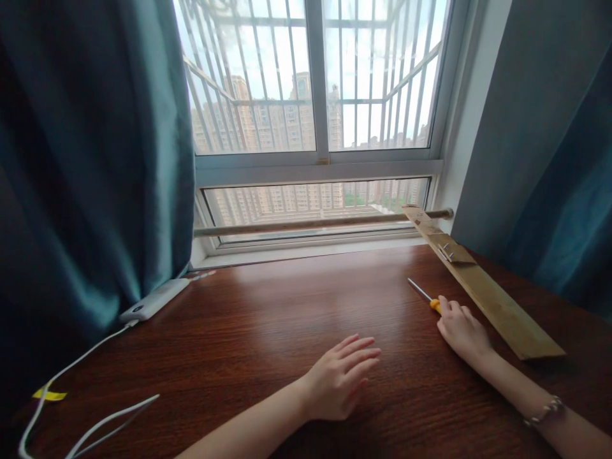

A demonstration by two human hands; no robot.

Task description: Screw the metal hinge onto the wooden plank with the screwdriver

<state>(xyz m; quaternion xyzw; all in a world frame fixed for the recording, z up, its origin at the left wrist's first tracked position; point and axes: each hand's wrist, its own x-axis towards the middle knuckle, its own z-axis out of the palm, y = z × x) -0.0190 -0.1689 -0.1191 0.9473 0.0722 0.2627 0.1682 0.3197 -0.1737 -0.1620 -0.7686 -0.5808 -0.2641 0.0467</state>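
Note:
My right hand (463, 328) is closed around the yellow handle of a screwdriver (434, 304), whose thin metal shaft points away to the left, low over the brown wooden table (268, 319). Just right of that hand lies a long strip of cardboard (502, 306). Several small metal pieces, perhaps screws (447, 252), sit on a cardboard flap partway along the strip. My left hand (337, 379) is over the middle front of the table, fingers stretched out and apart, holding nothing. Its thumb is mostly hidden below the palm.
A white power bank or adapter (155, 299) lies at the left edge by the dark blue curtain (157, 159), with a white cable (88, 354) running forward from it. A yellow tag (50, 395) is near the cable. Behind the table, a rail (306, 225) crosses the window.

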